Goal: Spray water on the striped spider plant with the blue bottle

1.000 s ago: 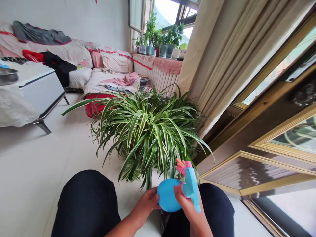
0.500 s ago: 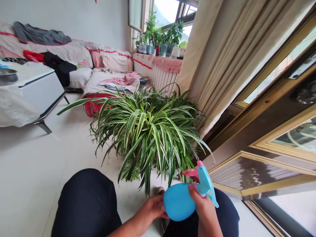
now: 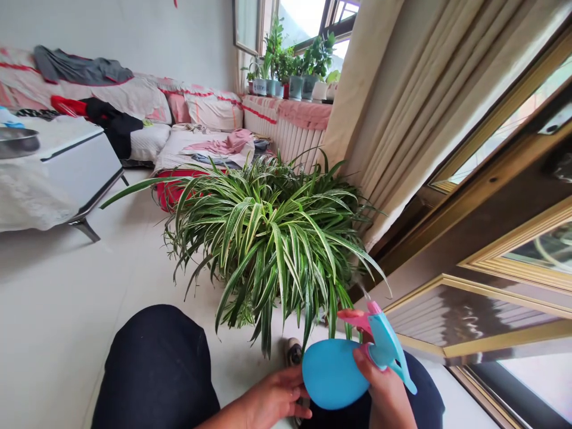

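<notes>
Head view: spider plant on tile floor, beside beige curtain.

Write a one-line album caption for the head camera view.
A person's right hand grips a blue plastic spray bottle beside the left hand, before a green-and-white spider plant.

No legible text: blue spray bottle shows no lettering — marks on windowsill pot too small to read.

Bright daylight from the windows (panes blown white), faint shadows, strong wide-angle bending at the edges
</notes>
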{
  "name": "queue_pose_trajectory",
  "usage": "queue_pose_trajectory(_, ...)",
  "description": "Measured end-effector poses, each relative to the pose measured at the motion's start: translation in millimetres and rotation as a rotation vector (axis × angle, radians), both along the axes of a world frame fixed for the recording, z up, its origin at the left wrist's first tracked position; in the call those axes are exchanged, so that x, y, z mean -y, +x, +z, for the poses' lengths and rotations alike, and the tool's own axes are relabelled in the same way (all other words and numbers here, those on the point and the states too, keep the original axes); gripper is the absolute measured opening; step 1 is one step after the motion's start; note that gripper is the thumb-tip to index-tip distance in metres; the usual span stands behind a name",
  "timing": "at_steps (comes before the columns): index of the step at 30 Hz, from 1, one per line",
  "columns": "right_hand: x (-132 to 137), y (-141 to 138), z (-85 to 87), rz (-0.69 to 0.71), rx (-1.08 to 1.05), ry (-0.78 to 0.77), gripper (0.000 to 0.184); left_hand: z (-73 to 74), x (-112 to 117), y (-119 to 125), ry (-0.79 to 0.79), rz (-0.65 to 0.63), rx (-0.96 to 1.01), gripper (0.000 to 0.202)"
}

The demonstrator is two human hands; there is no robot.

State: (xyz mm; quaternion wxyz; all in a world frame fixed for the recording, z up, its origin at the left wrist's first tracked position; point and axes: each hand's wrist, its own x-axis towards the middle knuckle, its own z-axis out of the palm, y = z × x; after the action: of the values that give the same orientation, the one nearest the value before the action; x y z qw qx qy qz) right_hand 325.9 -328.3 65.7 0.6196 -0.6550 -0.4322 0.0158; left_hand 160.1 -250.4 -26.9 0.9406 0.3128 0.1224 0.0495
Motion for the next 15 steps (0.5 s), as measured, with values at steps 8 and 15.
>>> queue_pose_trajectory(8,-7,25,-27.0,0.011,0.000,0.005,0.047,-17.3,0,3,-0.047,0.028,-0.001,0.060)
queue_pose_trajectory(15,-12,6,-10.7,0.126,0.123,-0.061,0.056,-5.7,-14,4,-0.057,0.067,0.010,0.055)
